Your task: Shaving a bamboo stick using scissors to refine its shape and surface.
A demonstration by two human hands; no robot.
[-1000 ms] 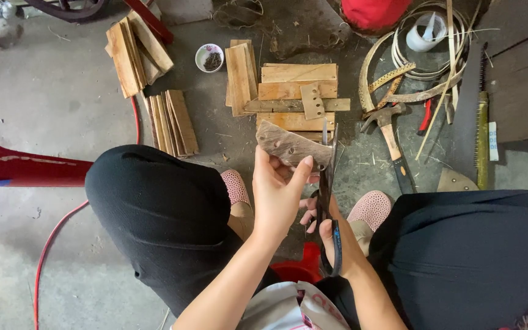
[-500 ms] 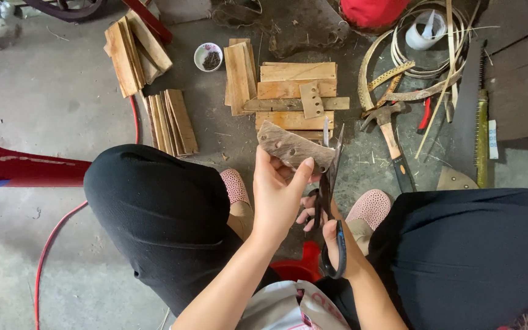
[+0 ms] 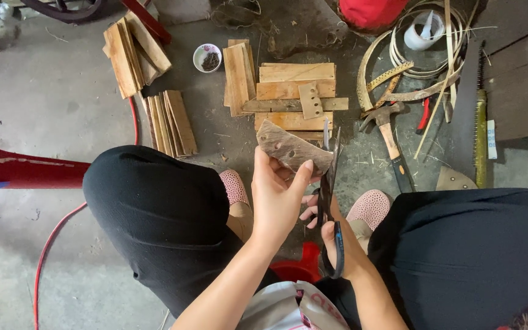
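My left hand point(image 3: 278, 197) grips a flat brownish piece of material with punched holes point(image 3: 291, 148), holding it out in front of my knees. My right hand point(image 3: 331, 227) is closed on the black handles of a pair of scissors point(image 3: 329, 195). The scissor blades point away from me and meet the right end of the held piece. Most of my right hand is hidden behind the left hand and the scissors.
On the concrete floor lie stacks of wooden slats point(image 3: 171, 122), a group of flat boards point(image 3: 294, 90), a small bowl of dark bits point(image 3: 207, 58), a hammer point(image 3: 391, 142), a hand saw point(image 3: 479, 134), coiled strips point(image 3: 426, 43) and a red plastic chair point(image 3: 13, 168).
The scissors have shifted slightly and their blades have closed in on the right end of the piece. My left hand has kept its hold.
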